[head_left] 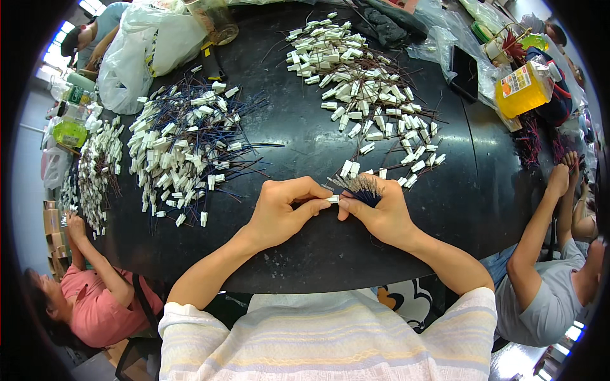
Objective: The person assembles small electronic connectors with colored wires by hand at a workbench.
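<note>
Above the near edge of the black table, my left hand pinches a small white plastic connector between thumb and fingertips. My right hand is closed around a bundle of thin dark blue wires with pale tips fanning up and left. Its thumb and fingertip meet the right end of the same connector. Whether a wire enters the connector is too small to tell. Just beyond my hands lies a spread pile of white connectors with brown wires. Left of my hands is a pile of connectors with blue wires.
Another connector pile lies far left, where a person in pink works. A white plastic bag and a jar stand at the back left. At the right are a black phone, an orange-yellow bottle and a person in grey.
</note>
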The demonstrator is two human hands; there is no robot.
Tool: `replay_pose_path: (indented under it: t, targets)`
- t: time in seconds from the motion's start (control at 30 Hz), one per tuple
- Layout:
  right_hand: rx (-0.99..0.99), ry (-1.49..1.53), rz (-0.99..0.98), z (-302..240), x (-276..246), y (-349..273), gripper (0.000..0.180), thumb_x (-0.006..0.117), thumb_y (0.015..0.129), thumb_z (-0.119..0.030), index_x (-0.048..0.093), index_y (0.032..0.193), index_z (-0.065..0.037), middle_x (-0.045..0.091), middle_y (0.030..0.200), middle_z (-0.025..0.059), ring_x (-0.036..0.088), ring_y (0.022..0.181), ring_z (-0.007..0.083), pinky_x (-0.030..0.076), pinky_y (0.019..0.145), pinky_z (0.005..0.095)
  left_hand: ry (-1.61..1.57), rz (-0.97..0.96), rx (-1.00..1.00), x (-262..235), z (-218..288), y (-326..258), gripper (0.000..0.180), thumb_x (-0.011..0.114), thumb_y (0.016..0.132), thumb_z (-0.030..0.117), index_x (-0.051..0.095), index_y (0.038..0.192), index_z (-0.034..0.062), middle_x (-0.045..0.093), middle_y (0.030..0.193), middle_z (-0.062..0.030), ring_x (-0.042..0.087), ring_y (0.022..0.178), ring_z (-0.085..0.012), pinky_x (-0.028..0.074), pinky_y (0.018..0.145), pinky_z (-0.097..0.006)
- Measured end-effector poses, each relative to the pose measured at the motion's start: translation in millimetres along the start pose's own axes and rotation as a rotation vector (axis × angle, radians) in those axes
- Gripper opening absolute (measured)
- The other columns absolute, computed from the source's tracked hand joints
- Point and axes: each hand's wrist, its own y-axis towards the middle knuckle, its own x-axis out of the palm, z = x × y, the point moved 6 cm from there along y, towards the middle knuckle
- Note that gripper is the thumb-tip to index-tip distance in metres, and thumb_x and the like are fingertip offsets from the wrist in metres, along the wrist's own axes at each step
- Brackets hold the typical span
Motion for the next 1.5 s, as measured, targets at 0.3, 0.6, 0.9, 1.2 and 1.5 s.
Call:
replay_pose_path:
  t: [0.3,0.6,0.9,1.2,1.5]
  targets:
    - [0.071,0.316,0.166,-5,-26,-5,0.011,0.055,0.084,-0.008,0.061,0.079,0.000,0.058,0.060,0.0039,0.043,0.050,0.0029,0.029,0.046,0.0160,0.634,0.131,0.502,5,36,35,0.013,0.066,0.070,0.003,0.061,0.081,0.0026,0.057,0.074,-0.0084,0.052,0.066,-0.0217,0.041,0.060,-0.031]
    - [0.208,0.136,0.075,-4,-20,0,0.013,0.054,0.086,-0.009,0.053,0.076,0.000,0.051,0.053,0.0017,0.046,0.046,0.0069,0.033,0.045,0.0211,0.554,0.177,0.306,-2,15,35,0.016,0.069,0.068,0.005,0.060,0.082,0.0035,0.055,0.071,-0.0083,0.053,0.065,-0.0238,0.042,0.057,-0.032]
    - [0.018,-0.032,0.165,-4,-22,1,0.006,0.057,0.079,-0.003,0.053,0.075,0.000,0.053,0.054,0.0014,0.049,0.046,0.0061,0.036,0.044,0.0208,0.457,0.161,0.288,-4,11,30,0.013,0.067,0.072,0.003,0.064,0.085,0.0014,0.060,0.076,-0.0070,0.055,0.064,-0.0173,0.042,0.056,-0.026]
    - [0.073,-0.055,0.246,-1,-25,1,0.007,0.060,0.074,-0.004,0.056,0.072,0.002,0.054,0.056,0.0008,0.049,0.048,0.0043,0.038,0.045,0.0208,0.375,0.168,0.192,-11,15,21,0.015,0.068,0.072,0.002,0.067,0.087,0.0021,0.061,0.072,-0.0045,0.052,0.060,-0.0099,0.038,0.052,-0.023]
    - [-0.012,-0.155,0.200,-5,-24,2,0.007,0.060,0.073,-0.003,0.057,0.072,0.003,0.054,0.057,0.0007,0.046,0.058,0.0020,0.038,0.052,0.0212,0.473,0.140,0.533,5,36,20,0.012,0.069,0.067,0.000,0.064,0.078,0.0006,0.062,0.070,-0.0082,0.053,0.058,-0.0206,0.043,0.052,-0.030]
